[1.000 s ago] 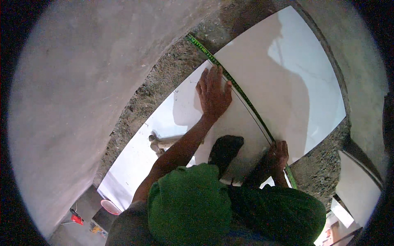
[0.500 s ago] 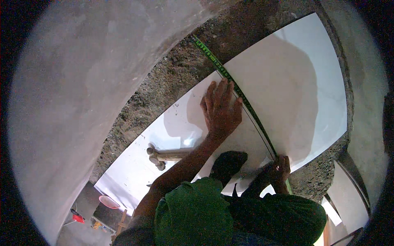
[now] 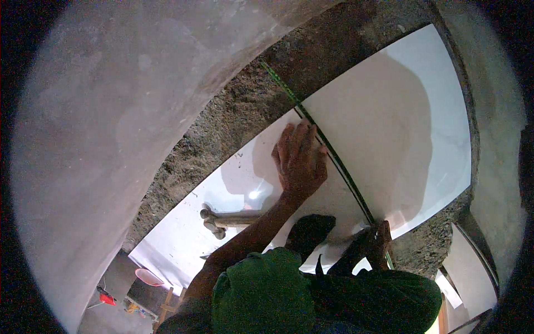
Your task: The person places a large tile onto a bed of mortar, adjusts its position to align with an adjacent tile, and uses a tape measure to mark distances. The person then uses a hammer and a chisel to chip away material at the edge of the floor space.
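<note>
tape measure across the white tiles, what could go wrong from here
The tape measure could skew if bumped, as the left hand lies flat right beside it.
Its far end crosses a rough, gritty strip, so it may not sit level there.
The hammer might get knocked, since the left forearm overlaps its handle in this view.

Well below the fingers of the left hand (image 3: 301,162), the forearm (image 3: 264,225) hides the end of the hammer handle (image 3: 235,221). Beyond those fingertips, markings on the green tape measure (image 3: 281,87) blur, and the right hand's (image 3: 382,242) fingers cover part of it
</note>
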The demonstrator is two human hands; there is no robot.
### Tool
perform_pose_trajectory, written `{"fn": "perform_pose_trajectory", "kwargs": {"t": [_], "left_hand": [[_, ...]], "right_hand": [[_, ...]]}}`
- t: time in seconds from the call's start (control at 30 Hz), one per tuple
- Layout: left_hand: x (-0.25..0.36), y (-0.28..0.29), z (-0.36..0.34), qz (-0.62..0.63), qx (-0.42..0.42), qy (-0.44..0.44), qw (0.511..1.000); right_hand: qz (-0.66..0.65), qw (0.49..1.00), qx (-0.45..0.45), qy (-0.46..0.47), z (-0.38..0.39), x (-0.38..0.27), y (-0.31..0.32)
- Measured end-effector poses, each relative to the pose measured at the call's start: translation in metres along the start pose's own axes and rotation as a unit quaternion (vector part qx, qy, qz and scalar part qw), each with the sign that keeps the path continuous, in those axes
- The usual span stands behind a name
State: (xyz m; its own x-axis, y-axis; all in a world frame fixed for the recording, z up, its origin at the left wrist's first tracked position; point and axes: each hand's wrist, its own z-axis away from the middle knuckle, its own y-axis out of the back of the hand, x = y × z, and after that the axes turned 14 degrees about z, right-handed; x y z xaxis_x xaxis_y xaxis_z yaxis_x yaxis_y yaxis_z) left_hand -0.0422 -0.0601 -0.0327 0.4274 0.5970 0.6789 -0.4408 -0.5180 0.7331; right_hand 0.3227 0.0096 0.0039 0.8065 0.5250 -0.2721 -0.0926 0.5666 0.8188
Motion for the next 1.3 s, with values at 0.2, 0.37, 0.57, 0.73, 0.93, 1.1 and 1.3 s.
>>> {"fn": "perform_pose_trajectory", "kwargs": {"t": [0.2, 0.37, 0.57, 0.73, 0.93, 1.1, 1.3], "left_hand": [[-0.004, -0.003, 0.003, 0.048, 0.044, 0.016, 0.998], [-0.008, -0.003, 0.001, 0.099, 0.09, 0.003, 0.991], [-0.021, 0.008, 0.0, 0.034, 0.1, 0.02, 0.994], [-0.025, 0.013, -0.001, 0.053, 0.124, -0.008, 0.991], [-0.022, 0.012, -0.002, 0.056, 0.117, 0.033, 0.991], [-0.024, 0.011, -0.002, 0.049, 0.124, 0.009, 0.991], [-0.024, 0.011, -0.001, 0.046, 0.126, -0.003, 0.991]], "right_hand": [[0.116, 0.981, 0.155, 0.023, 0.008, 0.029, -0.031], [0.087, 0.99, 0.11, 0.02, 0.003, 0.029, -0.033], [0.096, 0.984, 0.14, 0.051, -0.01, -0.006, -0.004], [0.062, 0.988, 0.138, 0.037, -0.014, -0.02, 0.004], [0.058, 0.983, 0.154, 0.087, -0.013, -0.008, -0.004], [0.064, 0.989, 0.123, 0.051, -0.006, 0.008, -0.017], [0.138, 0.969, 0.191, 0.078, 0.0, 0.024, -0.036]]}}
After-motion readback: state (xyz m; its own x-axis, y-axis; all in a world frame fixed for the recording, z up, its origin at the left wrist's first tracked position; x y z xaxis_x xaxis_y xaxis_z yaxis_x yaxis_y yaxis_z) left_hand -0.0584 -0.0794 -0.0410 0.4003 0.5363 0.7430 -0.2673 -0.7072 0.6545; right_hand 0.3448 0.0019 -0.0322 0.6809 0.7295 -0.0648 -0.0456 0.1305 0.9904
